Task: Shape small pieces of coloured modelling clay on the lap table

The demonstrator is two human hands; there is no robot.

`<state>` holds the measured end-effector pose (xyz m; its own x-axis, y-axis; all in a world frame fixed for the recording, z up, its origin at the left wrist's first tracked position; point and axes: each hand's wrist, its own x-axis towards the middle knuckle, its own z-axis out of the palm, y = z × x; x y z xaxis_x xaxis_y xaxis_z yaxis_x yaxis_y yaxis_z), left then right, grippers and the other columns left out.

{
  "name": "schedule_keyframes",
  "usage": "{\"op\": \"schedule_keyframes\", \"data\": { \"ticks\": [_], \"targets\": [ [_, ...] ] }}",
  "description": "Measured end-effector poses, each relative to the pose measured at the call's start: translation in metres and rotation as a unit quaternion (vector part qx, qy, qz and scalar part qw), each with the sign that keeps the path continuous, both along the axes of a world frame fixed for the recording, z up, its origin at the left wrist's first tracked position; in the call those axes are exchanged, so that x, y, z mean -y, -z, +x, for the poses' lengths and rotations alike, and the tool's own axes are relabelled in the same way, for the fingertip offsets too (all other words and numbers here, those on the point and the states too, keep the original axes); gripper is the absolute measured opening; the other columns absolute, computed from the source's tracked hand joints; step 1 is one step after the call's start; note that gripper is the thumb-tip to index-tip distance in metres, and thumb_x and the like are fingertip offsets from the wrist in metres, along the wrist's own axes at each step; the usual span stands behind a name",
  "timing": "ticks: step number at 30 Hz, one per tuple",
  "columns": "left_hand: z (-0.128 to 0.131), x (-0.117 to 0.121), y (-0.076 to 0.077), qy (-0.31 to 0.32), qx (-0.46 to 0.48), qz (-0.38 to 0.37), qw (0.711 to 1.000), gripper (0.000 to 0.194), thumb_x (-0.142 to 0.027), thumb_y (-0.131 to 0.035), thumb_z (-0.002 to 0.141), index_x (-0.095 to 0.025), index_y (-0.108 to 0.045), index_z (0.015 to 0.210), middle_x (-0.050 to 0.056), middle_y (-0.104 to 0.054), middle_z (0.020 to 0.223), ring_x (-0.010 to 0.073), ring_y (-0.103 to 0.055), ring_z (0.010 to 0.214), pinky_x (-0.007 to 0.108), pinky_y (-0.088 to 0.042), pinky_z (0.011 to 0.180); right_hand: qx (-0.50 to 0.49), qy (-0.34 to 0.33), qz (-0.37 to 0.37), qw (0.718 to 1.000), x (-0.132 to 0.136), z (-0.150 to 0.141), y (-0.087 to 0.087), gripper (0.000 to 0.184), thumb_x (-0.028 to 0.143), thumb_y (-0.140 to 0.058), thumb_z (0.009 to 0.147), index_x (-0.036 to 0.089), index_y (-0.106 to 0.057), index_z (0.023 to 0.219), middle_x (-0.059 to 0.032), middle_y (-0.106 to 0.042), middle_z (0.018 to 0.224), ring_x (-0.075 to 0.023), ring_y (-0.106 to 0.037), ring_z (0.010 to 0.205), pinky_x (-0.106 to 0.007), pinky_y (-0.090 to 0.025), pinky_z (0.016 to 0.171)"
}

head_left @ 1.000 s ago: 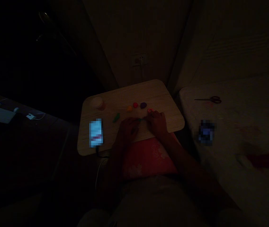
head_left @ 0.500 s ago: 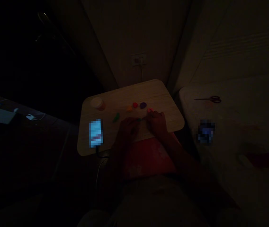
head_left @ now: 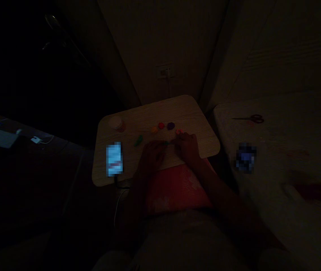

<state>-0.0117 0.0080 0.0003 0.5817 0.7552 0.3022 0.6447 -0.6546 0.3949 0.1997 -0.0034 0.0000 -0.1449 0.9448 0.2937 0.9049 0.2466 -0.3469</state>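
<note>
The scene is very dark. My left hand [head_left: 152, 152] rests on the small wooden table, its fingertips closed on a small green clay piece [head_left: 165, 143]. My right hand [head_left: 187, 145] is closed around a thin stick-like tool [head_left: 172, 142], whose tip meets the green piece; its exact kind is too dim to tell. Just beyond my right fingers lies a pink clay piece [head_left: 179, 131]. A purple lump [head_left: 171, 125], a red lump [head_left: 161, 125] and an orange lump [head_left: 154, 130] sit in front of my hands. Left of them is a longer green clay lump [head_left: 138, 140].
On the table [head_left: 132, 120] stand a lidded jar [head_left: 116, 123] at the back left and a lit phone [head_left: 114, 159] with a cable. Scissors [head_left: 249, 119] and a blurred dark object [head_left: 245, 157] lie on the pale surface to the right. A wall socket [head_left: 165, 71] is behind.
Both hands stay almost in place around the small green clay piece, with only slight finger shifts. The lumps on the table have not moved.
</note>
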Motion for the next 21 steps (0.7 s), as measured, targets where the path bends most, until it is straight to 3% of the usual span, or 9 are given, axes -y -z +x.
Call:
{"op": "schedule_keyframes", "data": {
  "ticks": [12,21],
  "targets": [
    [0.0005,-0.0008,0.0004,0.002,0.006,0.002,1.0,0.035,-0.025,-0.055,0.095,-0.023,-0.063,0.129,0.007,-0.062,0.139,0.0258,-0.052,0.129,0.049,-0.04,0.111,0.0,-0.003,0.005,1.0,0.0017,0.0002,-0.0027,0.028,0.022,-0.057,0.093,0.025,-0.077,0.112,-0.0127,-0.069,0.116,-0.0277,-0.054,0.11,-0.039,-0.027,0.085],
    [0.0004,-0.0004,-0.0012,0.008,0.011,0.005,1.0,0.036,-0.023,-0.056,0.094,-0.023,-0.063,0.13,0.007,-0.061,0.138,0.0251,-0.052,0.128,0.047,-0.041,0.112,-0.004,-0.001,0.01,1.0,0.0001,0.0007,0.0011,0.028,0.021,-0.057,0.093,0.026,-0.077,0.112,-0.0118,-0.068,0.122,-0.0274,-0.054,0.113,-0.039,-0.027,0.086]
  ]
}}
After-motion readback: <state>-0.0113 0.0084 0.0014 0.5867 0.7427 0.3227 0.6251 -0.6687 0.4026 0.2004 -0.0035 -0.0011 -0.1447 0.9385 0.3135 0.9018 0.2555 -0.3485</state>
